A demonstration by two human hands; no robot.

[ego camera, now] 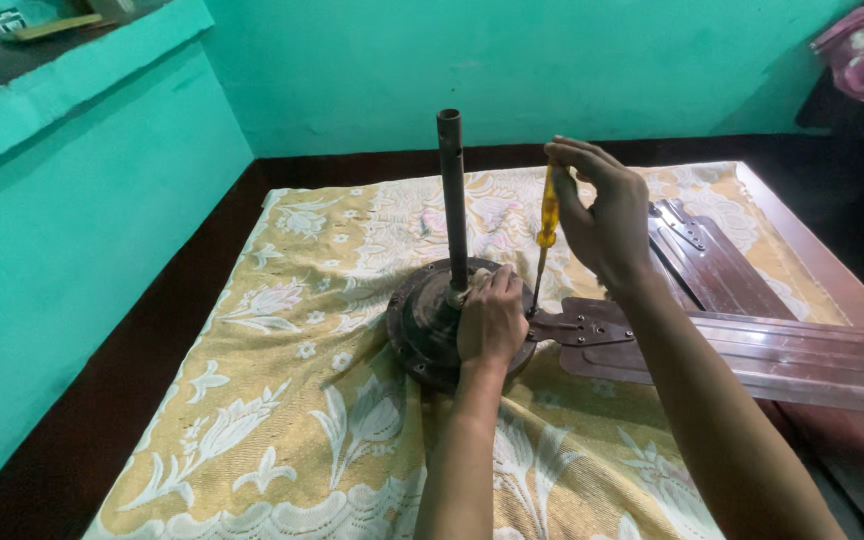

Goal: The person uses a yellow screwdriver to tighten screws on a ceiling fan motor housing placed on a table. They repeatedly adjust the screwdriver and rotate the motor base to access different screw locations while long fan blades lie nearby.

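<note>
Your left hand point(492, 318) lies palm-down on the round, dark fan motor point(422, 325), fingers curled over its top beside the upright rod point(452, 195). Your right hand point(604, 215) pinches the yellow-handled screwdriver point(546, 225) near its top, holding it upright with its tip down where the blade bracket point(577, 327) meets the motor. The motor sits mid-way on the yellow floral cloth point(282, 420). One brown blade point(752, 355) runs off the right edge, cut short; a second blade point(707, 255) lies behind your forearm, partly hidden. Your left hand hides the screw itself.
</note>
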